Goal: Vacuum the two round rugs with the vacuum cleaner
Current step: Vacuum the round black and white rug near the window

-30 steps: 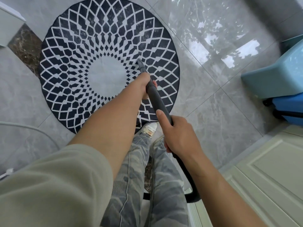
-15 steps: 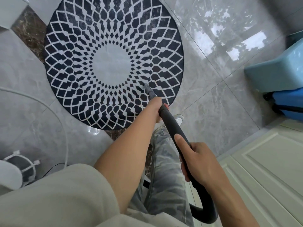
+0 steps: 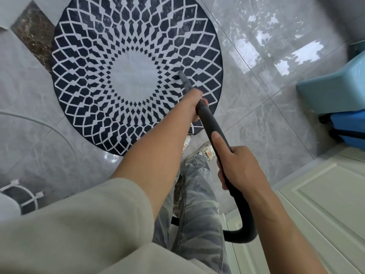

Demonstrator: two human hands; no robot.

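A round rug (image 3: pixel 98 66), dark navy with a white diamond lattice and a pale grey centre, lies on the grey tiled floor. The dark grey vacuum hose (image 3: pixel 212 125) runs from the lower right up to its nozzle, whose tip rests on the rug just right of the pale centre. My left hand (image 3: pixel 194 100) grips the hose near the nozzle. My right hand (image 3: pixel 240 167) holds the hose further back, index finger stretched along it. Only this one rug is in view.
Blue plastic boxes (image 3: pixel 335 91) stand at the right edge. A pale panelled door or cabinet (image 3: pixel 325 204) fills the lower right. A white wire stand (image 3: pixel 21 196) and a curved white cord (image 3: pixel 39 123) lie at the left. My shoes (image 3: pixel 206 150) stand at the rug's near edge.
The nozzle tip slid back toward the rug's near edge, then forward again toward the pale centre. Both hands kept their hold on the hose.
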